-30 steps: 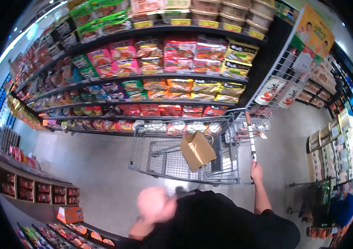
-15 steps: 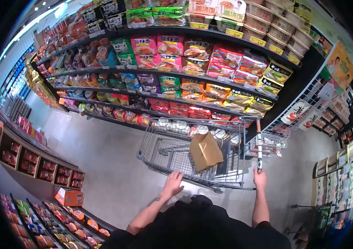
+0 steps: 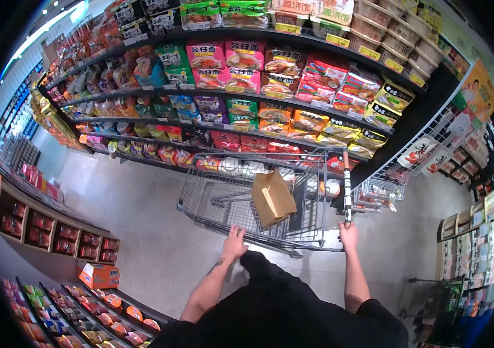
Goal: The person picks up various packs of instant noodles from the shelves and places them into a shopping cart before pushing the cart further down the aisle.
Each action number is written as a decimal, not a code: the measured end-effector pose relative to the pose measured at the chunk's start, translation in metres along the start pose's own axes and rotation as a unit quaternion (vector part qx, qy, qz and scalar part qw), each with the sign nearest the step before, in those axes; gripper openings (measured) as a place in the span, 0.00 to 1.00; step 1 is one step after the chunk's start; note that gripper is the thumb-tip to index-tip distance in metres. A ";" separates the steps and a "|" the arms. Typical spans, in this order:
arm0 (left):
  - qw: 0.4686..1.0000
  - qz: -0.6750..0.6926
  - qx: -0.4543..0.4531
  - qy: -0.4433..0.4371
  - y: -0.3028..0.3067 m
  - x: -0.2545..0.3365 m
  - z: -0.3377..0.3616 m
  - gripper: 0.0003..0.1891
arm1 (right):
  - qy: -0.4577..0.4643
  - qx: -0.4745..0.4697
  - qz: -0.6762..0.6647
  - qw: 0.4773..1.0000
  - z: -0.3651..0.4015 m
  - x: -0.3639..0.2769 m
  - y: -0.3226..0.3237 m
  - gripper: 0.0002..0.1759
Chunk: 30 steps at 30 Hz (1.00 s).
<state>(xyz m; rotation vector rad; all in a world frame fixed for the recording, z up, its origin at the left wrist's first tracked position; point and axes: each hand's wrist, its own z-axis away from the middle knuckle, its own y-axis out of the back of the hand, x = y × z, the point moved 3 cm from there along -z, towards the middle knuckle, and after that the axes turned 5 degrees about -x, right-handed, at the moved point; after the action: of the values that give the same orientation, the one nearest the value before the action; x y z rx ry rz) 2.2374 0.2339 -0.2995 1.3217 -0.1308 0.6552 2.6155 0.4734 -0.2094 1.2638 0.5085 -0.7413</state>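
A grey wire shopping cart (image 3: 200, 223) stands in front of me, parallel to the shelves. Inside it a brown paper bag (image 3: 274, 199) leans at a tilt. My right hand (image 3: 349, 236) is closed round the near end of the cart's handle (image 3: 348, 194), which has an orange tip and a black-and-white patterned grip. At the cart's near side, my left hand (image 3: 234, 242) has its fingers stretched out, the fingertips right at the upper rim.
A long shelf (image 3: 223, 90) of packaged instant noodles runs along the cart's far side. Behind the handle stands a wire basket rack (image 3: 379, 190). To the left are a wooden display case (image 3: 44, 232) and an orange box (image 3: 99, 275). Grey floor (image 3: 136, 194) shows between them.
The cart, with the bag in it, has shifted left and slightly away in view. Both hands have moved left along with it, the right one still on the handle.
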 end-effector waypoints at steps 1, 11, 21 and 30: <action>1.000 -0.003 0.002 0.011 0.001 -0.006 0.001 0.40 | 0.000 -0.003 -0.005 1.000 0.000 -0.002 -0.007 0.17; 0.997 0.004 0.070 0.042 0.028 -0.050 0.002 0.48 | -0.100 -0.208 -0.252 0.940 0.007 -0.035 -0.065 0.18; 0.997 0.034 -0.021 0.058 0.089 -0.142 0.002 0.47 | -0.070 -0.305 -0.323 0.893 0.022 -0.074 -0.135 0.29; 0.997 0.002 -0.030 0.069 0.122 -0.223 -0.023 0.36 | -0.151 -0.459 -0.558 0.675 0.051 -0.118 -0.208 0.37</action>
<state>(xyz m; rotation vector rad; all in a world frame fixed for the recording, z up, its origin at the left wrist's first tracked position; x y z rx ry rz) 1.9866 0.1843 -0.3013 1.2144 -0.0412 0.7382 2.3796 0.4229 -0.2510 -0.2823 1.2063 -1.4070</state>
